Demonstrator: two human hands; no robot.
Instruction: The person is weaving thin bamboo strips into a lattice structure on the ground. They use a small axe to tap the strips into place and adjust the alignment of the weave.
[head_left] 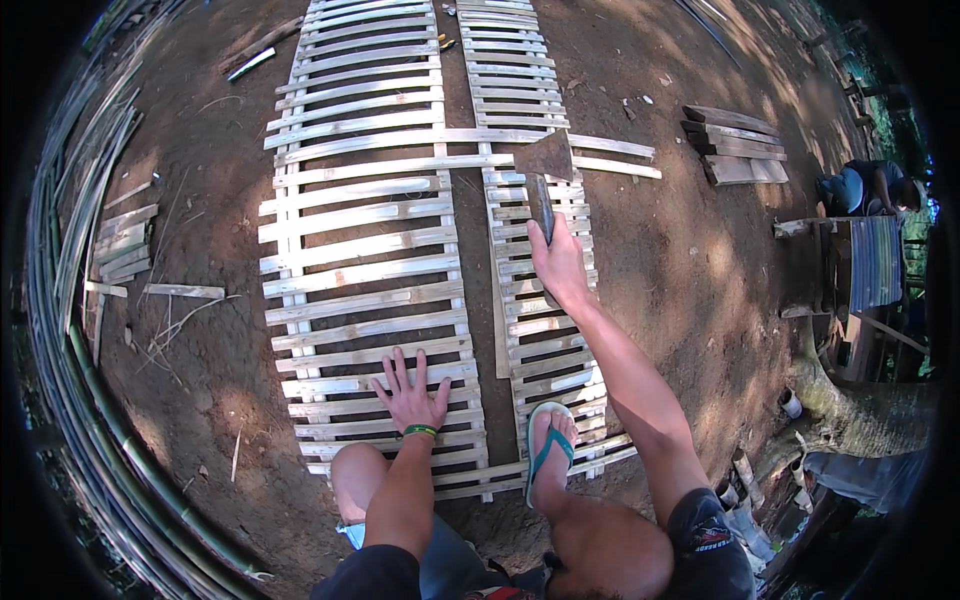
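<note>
My left hand [411, 401] lies flat with its fingers spread on the pale bamboo slats of a wide ladder-like panel [365, 268]. My right hand [560, 262] is wrapped round the dark handle of a hand tool with a broad, rusty blade [545, 156]; its exact kind I cannot make out. The tool is over a narrower slatted panel [535, 329], which lies to the right of the wide one. Longer strips cross both panels near the blade and at the near end. My sandalled foot [548, 450] rests on the narrow panel's near end.
Long bamboo poles [100, 400] lie along the left edge, beside a small pile of cut pieces [124, 245]. Several boards [735, 145] lie on the dirt at the right. Farther right, a person [875, 187] sits low near a bench-like structure [874, 262].
</note>
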